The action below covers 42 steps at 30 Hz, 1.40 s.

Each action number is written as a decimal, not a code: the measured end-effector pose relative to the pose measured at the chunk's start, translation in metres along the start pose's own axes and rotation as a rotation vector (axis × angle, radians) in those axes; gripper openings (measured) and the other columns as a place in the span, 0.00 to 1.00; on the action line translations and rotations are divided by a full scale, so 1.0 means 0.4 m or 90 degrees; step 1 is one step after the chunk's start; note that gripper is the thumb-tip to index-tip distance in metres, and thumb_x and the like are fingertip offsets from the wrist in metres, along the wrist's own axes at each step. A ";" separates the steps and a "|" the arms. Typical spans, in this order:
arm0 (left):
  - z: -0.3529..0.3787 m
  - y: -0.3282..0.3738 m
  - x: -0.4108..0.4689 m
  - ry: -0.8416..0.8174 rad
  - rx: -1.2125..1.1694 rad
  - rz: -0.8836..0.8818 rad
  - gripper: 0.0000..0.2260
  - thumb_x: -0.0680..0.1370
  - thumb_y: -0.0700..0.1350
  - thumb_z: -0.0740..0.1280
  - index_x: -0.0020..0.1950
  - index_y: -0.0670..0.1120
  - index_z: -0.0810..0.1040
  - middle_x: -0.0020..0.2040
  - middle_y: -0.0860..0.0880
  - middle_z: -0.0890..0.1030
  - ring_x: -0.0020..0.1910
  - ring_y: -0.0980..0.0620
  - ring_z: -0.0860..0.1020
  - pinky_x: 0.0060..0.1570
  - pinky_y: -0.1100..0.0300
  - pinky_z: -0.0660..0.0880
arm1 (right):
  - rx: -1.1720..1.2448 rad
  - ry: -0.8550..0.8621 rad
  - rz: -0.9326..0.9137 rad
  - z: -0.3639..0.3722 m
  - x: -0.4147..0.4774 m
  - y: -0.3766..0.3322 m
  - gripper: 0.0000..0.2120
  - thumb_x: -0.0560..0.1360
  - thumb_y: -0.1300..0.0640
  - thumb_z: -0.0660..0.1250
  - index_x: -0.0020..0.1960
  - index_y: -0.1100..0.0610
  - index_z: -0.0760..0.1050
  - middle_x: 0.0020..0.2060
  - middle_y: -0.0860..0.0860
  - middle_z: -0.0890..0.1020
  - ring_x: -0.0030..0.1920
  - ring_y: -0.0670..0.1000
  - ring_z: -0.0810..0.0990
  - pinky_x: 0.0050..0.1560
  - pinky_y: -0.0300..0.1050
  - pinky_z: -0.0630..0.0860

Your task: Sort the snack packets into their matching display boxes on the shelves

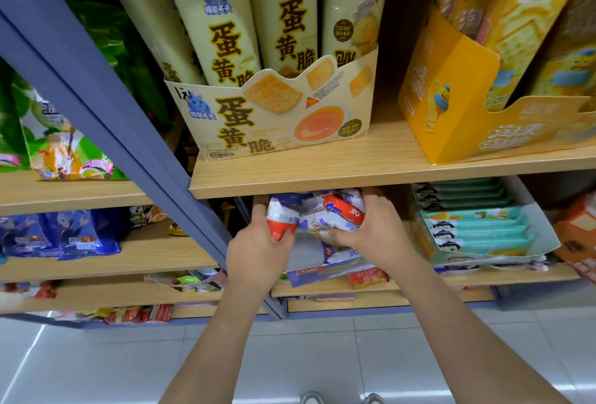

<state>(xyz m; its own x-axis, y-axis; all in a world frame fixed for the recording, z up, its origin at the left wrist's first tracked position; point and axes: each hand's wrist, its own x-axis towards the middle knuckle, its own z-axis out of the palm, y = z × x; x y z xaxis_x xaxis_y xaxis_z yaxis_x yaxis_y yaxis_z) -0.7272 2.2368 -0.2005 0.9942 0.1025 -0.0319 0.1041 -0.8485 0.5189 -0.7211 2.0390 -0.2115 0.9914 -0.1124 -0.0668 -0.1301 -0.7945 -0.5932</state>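
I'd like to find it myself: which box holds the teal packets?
Find the upper wooden shelf board carrying the cream display box. On the shelf below, right of the right hand, sits a white-walled display box. It alone holds flat teal packets in rows.

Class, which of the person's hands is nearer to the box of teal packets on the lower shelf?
Right. The right hand grips the snack packets just left of the teal box; the left hand holds a red packet further left.

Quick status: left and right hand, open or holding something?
left hand: closed, gripping a red-and-white packet.
right hand: closed, gripping a bunch of packets.
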 end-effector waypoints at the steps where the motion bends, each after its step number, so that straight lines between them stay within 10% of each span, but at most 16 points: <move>1: -0.009 -0.006 -0.024 0.018 -0.034 0.001 0.14 0.76 0.56 0.67 0.54 0.52 0.68 0.40 0.52 0.80 0.39 0.48 0.79 0.39 0.53 0.78 | -0.022 -0.026 -0.015 0.007 0.006 -0.018 0.30 0.64 0.41 0.78 0.56 0.55 0.70 0.48 0.49 0.72 0.53 0.53 0.73 0.51 0.46 0.73; 10: -0.066 -0.051 -0.129 0.080 -0.168 0.002 0.13 0.73 0.54 0.73 0.53 0.59 0.72 0.43 0.58 0.80 0.40 0.61 0.78 0.31 0.71 0.69 | -0.211 -0.178 -0.143 0.127 0.077 -0.095 0.30 0.66 0.43 0.75 0.64 0.50 0.70 0.55 0.54 0.82 0.56 0.60 0.80 0.52 0.51 0.78; 16: -0.070 -0.089 -0.122 0.068 -0.145 0.121 0.16 0.70 0.41 0.77 0.52 0.57 0.81 0.46 0.63 0.79 0.47 0.63 0.76 0.43 0.74 0.70 | -0.179 -0.237 -0.119 0.121 0.060 -0.071 0.43 0.70 0.39 0.73 0.78 0.47 0.57 0.66 0.56 0.74 0.67 0.61 0.70 0.66 0.56 0.69; 20: -0.069 -0.075 -0.111 0.045 -0.235 0.135 0.18 0.69 0.40 0.78 0.51 0.61 0.80 0.48 0.65 0.80 0.50 0.65 0.78 0.45 0.73 0.72 | 0.257 -0.115 0.066 0.034 -0.014 -0.067 0.15 0.81 0.45 0.62 0.62 0.51 0.75 0.53 0.49 0.81 0.59 0.53 0.77 0.57 0.46 0.72; 26: -0.027 -0.066 -0.096 0.007 -0.170 0.391 0.23 0.67 0.36 0.75 0.54 0.59 0.82 0.63 0.65 0.73 0.63 0.61 0.69 0.60 0.69 0.67 | 0.692 -0.404 0.307 -0.005 -0.114 -0.049 0.25 0.69 0.38 0.69 0.58 0.53 0.81 0.46 0.56 0.86 0.43 0.52 0.84 0.44 0.46 0.80; 31: -0.018 -0.079 -0.055 -0.054 -0.115 0.278 0.31 0.71 0.27 0.67 0.67 0.56 0.75 0.68 0.58 0.69 0.69 0.59 0.64 0.64 0.66 0.67 | 0.805 -0.158 0.298 0.003 -0.122 -0.017 0.15 0.74 0.68 0.71 0.56 0.53 0.78 0.45 0.52 0.87 0.41 0.49 0.85 0.32 0.40 0.78; 35: -0.015 -0.080 0.008 -0.083 -0.021 0.234 0.18 0.76 0.35 0.68 0.63 0.50 0.79 0.65 0.52 0.76 0.66 0.52 0.71 0.65 0.63 0.67 | 0.680 0.000 0.234 -0.010 -0.123 0.014 0.17 0.74 0.69 0.71 0.53 0.47 0.78 0.47 0.46 0.86 0.48 0.48 0.85 0.42 0.43 0.81; 42: -0.013 -0.042 0.006 -0.198 -0.382 0.114 0.24 0.76 0.36 0.70 0.64 0.59 0.70 0.61 0.59 0.77 0.60 0.65 0.74 0.58 0.62 0.75 | 0.422 -0.018 0.082 0.015 -0.104 -0.023 0.19 0.75 0.63 0.71 0.59 0.47 0.71 0.50 0.46 0.81 0.51 0.45 0.81 0.42 0.34 0.79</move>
<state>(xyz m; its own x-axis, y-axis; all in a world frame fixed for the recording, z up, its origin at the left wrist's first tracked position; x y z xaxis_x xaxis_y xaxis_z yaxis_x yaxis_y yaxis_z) -0.7268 2.2540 -0.2049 0.9655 -0.2410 -0.0987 -0.0052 -0.3965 0.9180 -0.7610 2.0544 -0.2080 0.9696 -0.1588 -0.1860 -0.2206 -0.2402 -0.9453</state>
